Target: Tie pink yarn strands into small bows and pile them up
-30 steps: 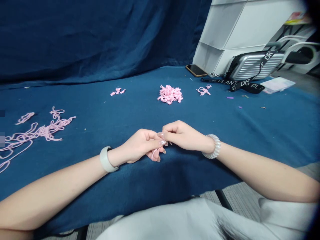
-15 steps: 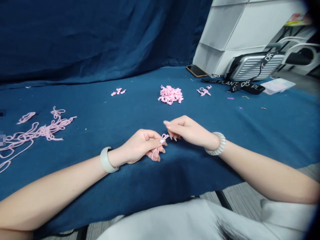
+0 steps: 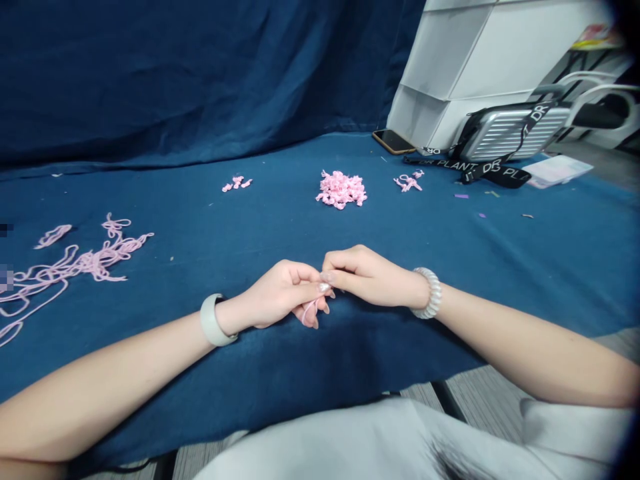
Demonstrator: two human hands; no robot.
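My left hand (image 3: 280, 293) is closed in a pinch on a piece of pink yarn (image 3: 309, 309), and a strand of it loops over the lower fingers. Thumb and forefinger of my right hand (image 3: 373, 277) are pressed together at the same spot, touching the left fingertips. The bit of yarn between the two pinches is mostly hidden by the fingers. Both hands are above the blue cloth (image 3: 280, 230), near its front edge.
Loose pink yarn (image 3: 95, 261) sprawls at the left, with a small bundle (image 3: 54, 236) behind it. Farther back lie a pile of pink knotted pieces (image 3: 341, 190) and two smaller groups. A phone (image 3: 393, 141), a black strap (image 3: 495, 175) and a silver case (image 3: 517, 133) stand back right.
My right hand has moved left and slightly down, bringing its thumb and forefinger together at the yarn. The short loop above the left fingertips is now covered. My left hand has barely moved.
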